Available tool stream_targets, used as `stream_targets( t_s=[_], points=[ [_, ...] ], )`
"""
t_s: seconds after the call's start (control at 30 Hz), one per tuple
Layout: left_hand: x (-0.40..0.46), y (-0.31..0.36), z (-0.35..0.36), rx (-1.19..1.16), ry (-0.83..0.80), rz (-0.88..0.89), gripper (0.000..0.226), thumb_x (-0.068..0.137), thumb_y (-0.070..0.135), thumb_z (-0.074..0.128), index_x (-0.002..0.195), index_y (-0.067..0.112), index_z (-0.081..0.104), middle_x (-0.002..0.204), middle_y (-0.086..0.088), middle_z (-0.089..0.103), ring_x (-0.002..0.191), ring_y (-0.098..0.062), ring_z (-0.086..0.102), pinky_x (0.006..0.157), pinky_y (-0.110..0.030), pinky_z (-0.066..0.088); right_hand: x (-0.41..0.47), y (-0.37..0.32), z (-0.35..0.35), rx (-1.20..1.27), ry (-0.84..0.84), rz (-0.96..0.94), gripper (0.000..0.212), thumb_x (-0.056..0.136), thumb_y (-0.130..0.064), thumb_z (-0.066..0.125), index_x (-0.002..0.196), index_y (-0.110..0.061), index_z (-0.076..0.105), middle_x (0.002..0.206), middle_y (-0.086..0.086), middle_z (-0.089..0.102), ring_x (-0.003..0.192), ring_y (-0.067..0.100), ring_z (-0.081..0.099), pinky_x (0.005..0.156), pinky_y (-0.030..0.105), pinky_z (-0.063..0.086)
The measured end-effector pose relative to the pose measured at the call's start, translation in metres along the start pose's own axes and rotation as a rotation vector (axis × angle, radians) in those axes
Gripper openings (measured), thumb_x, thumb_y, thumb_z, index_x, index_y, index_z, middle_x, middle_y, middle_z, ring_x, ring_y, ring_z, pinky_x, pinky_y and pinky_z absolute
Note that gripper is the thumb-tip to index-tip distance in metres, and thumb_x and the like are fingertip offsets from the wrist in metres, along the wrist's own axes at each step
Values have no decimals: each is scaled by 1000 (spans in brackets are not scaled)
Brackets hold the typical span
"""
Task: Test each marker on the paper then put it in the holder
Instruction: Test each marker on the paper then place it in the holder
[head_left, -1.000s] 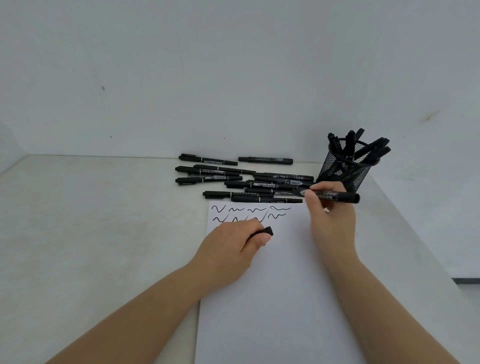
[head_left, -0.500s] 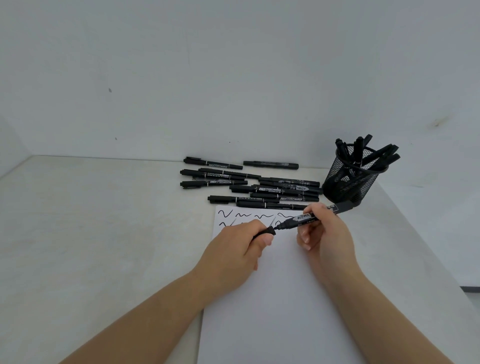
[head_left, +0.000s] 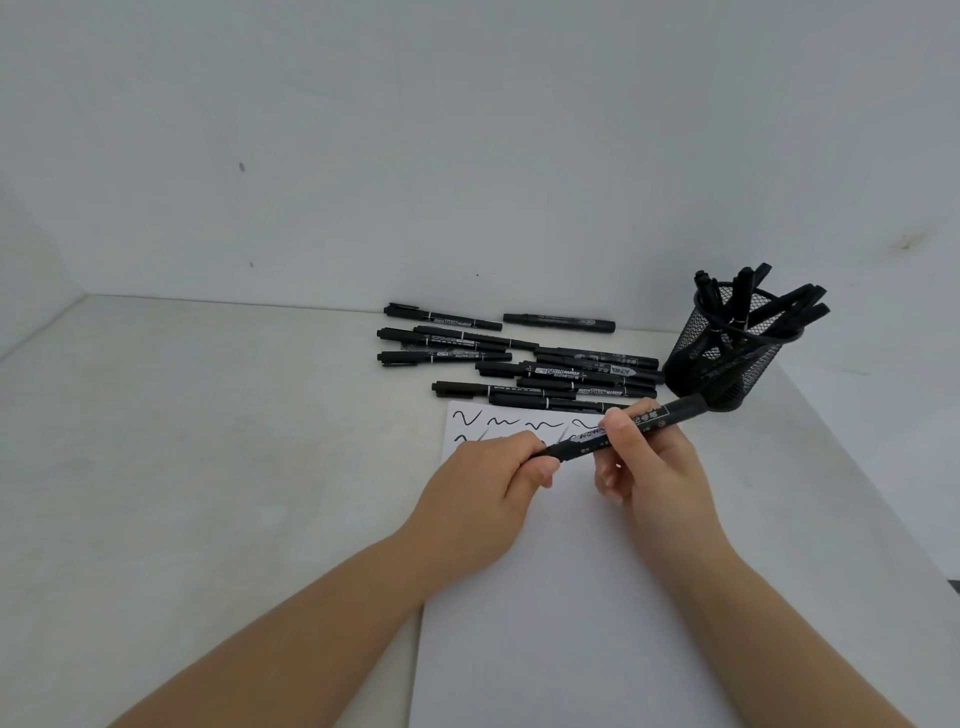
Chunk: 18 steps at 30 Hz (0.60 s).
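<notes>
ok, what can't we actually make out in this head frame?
- Left end of the held marker: hidden inside the left hand; cap seated or not, cannot tell.
- Lower row of squiggles on the paper: partly covered by both hands.
- Count of markers in the mesh holder: they overlap.
- Fine print on the loose markers: too small.
- Right hand palm: faces away.

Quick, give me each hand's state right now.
Left hand: curled around the marker's cap end.
Right hand: pinching the marker's barrel above the paper.
</notes>
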<state>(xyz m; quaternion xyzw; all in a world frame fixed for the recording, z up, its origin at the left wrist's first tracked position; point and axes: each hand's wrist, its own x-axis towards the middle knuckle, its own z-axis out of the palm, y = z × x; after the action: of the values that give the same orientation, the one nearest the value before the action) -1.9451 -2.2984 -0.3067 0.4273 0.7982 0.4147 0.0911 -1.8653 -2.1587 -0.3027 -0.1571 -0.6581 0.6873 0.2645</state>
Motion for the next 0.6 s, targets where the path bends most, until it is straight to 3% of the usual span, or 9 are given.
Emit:
stream_targets(
  t_s=[0.13,0.3,0.43,0.6],
  points=[
    [1,-1,-4,-85,-12,-4,30,90,39,35,62,32,44,41,8,40,43,-8,36,47,-21,25,1,1,1,37,-100,-21,23,84,-27,57,63,-35,54,52,-5,50,50,10,44,48,19,37],
    [2,-2,-9,-237,-89,-52,39,98,25,38,59,27,45,41,9,36,40,-4,32,44,-18,27,0,3,-2,24,-161,-31,16,84,-29,50,68,-32,52,54,-5,49,53,13,44,55,27,35],
    [0,-2,-10,-308,-123,-49,35,92,35,36,58,29,46,40,11,37,41,-5,32,43,-16,28,0,2,-1,66,-191,-44,15,84,-27,50,70,-31,53,55,-6,48,53,11,44,53,23,36],
    [4,-8,-10,-357,-157,-73,33,85,42,36,57,31,49,41,11,36,43,-7,31,42,-16,28,-1,1,2,53,-197,-39,16,84,-26,49,70,-33,54,55,-7,48,53,12,44,55,27,35]
  ],
)
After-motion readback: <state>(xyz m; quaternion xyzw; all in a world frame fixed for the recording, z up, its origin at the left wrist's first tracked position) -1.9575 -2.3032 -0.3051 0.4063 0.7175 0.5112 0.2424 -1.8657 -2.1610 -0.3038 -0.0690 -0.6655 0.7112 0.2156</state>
